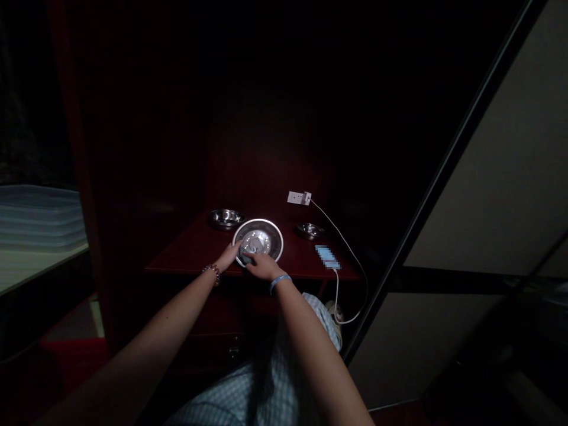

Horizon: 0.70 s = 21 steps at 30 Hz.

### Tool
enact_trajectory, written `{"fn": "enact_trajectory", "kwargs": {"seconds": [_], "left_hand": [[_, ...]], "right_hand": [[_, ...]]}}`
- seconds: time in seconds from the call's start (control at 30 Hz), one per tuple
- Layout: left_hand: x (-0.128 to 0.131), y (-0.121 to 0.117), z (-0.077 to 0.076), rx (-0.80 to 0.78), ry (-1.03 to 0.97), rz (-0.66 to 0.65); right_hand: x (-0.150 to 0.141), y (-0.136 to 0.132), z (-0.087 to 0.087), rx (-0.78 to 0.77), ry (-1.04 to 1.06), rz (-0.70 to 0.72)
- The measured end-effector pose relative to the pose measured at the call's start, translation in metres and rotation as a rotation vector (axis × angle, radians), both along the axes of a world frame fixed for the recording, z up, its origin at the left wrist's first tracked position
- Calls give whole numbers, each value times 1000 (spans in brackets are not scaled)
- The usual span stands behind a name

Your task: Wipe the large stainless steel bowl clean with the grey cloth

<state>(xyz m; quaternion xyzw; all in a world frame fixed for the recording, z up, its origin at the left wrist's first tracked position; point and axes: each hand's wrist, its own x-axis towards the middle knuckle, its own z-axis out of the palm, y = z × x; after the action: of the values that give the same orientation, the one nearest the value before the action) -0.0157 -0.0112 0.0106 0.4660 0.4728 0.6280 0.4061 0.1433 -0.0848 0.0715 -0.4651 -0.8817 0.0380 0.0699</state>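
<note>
A shiny steel bowl stands tilted on the dark red wooden shelf, its inside facing me. My left hand grips the bowl's lower left rim. My right hand sits at the lower rim, its fingers on a grey cloth or sponge against the inside of the bowl. The dim light makes the grey thing's exact kind hard to tell. A beaded bracelet circles my left wrist, and a blue band circles my right.
Two smaller steel bowls stand on the shelf, the other to the right. A pixelated phone lies nearby, its white cable running to a wall socket. Stacked translucent containers are at far left.
</note>
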Motion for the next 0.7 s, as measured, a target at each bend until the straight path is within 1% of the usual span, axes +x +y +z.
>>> {"fn": "enact_trajectory", "kwargs": {"seconds": [0.07, 0.17, 0.23, 0.3, 0.37, 0.57, 0.7], "left_hand": [[-1, 2, -2, -6, -5, -1], [-1, 6, -6, -30, -3, -8], [-2, 7, -8, -22, -3, -30], [-3, 8, -10, 2, -5, -50], [-3, 8, -11, 21, -11, -56], [-1, 4, -5, 27, -45, -23], [0, 1, -1, 19, -33, 1]], "right_hand": [[1, 0, 2, 3, -20, -24], [1, -1, 6, 46, -86, -109], [0, -2, 7, 87, -125, -181], [-2, -3, 7, 118, -144, -221], [-4, -5, 6, 130, -152, -213], [-1, -10, 1, 116, -168, -104], [3, -10, -3, 112, -148, -85]]}}
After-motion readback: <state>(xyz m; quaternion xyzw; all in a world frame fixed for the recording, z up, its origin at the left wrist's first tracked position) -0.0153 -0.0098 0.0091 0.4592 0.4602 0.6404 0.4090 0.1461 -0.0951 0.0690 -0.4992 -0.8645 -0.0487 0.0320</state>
